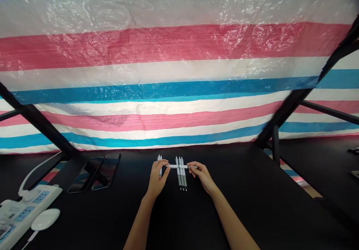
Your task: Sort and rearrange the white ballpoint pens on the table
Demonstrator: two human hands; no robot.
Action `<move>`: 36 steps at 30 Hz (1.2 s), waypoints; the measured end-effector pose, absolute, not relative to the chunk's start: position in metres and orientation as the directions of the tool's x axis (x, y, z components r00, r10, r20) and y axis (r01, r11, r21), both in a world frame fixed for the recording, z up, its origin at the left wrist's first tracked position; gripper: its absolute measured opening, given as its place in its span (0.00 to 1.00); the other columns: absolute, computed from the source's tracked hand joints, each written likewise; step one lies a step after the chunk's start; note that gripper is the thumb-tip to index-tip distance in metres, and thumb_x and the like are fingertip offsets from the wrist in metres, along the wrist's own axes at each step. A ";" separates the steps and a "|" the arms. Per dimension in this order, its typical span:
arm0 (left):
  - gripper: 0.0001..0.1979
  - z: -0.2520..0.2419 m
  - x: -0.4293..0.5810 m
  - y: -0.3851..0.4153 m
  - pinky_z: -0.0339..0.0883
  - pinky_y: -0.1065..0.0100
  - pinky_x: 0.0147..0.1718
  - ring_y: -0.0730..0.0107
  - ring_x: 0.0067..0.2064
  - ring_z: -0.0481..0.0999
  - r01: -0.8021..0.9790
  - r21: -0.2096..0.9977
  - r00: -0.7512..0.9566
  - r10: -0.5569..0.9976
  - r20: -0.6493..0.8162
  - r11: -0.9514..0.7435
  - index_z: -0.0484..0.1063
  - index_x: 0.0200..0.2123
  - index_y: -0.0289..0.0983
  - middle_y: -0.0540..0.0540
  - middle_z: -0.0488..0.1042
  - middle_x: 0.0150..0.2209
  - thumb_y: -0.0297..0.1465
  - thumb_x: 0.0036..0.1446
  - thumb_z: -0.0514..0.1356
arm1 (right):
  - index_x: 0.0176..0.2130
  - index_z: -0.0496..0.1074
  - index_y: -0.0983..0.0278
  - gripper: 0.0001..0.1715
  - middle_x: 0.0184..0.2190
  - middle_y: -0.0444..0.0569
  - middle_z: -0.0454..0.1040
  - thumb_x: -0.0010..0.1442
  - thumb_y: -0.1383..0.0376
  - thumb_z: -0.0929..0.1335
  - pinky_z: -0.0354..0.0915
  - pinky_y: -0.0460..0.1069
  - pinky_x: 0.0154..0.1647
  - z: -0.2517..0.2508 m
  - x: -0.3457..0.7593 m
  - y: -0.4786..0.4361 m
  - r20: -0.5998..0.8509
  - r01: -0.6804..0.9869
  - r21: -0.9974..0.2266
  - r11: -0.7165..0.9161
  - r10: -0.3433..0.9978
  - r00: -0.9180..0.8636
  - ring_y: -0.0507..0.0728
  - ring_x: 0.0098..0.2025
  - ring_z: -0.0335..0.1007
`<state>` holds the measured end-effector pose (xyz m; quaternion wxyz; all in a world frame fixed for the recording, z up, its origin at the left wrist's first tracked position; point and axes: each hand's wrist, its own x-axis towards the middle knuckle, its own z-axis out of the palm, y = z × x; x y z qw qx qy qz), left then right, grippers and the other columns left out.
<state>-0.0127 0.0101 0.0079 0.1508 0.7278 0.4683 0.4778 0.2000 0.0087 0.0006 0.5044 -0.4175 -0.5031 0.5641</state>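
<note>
A white pen (178, 166) is held level, side to side, between my two hands. My left hand (159, 176) pinches its left end with thumb and fingers. At the other end, my right hand (201, 173) is closed on the pen's tip side, and the fingers cover part of it. Beneath the held pen, three white pens with grey grips (182, 182) lie side by side on the black table, tips toward me. More white pens (159, 157) lie at the left, partly hidden behind my left hand.
Two dark phones or tablets (106, 171) lie on the table (179, 220) to the left. Nearer are a white power strip (33, 209) and a white rounded device (45, 219) with a cable. A striped sheet (168, 123) hangs behind, between black frame bars (47, 126).
</note>
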 end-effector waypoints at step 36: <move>0.13 0.004 -0.013 0.012 0.64 0.62 0.44 0.64 0.43 0.69 0.538 0.711 0.026 0.852 0.523 -0.453 0.69 0.29 0.39 0.44 0.71 0.38 0.34 0.60 0.49 | 0.35 0.75 0.64 0.19 0.22 0.44 0.66 0.52 0.51 0.69 0.52 0.47 0.25 0.002 0.199 0.009 0.036 -0.147 -0.989 0.015 0.990 -0.138 0.49 0.21 0.53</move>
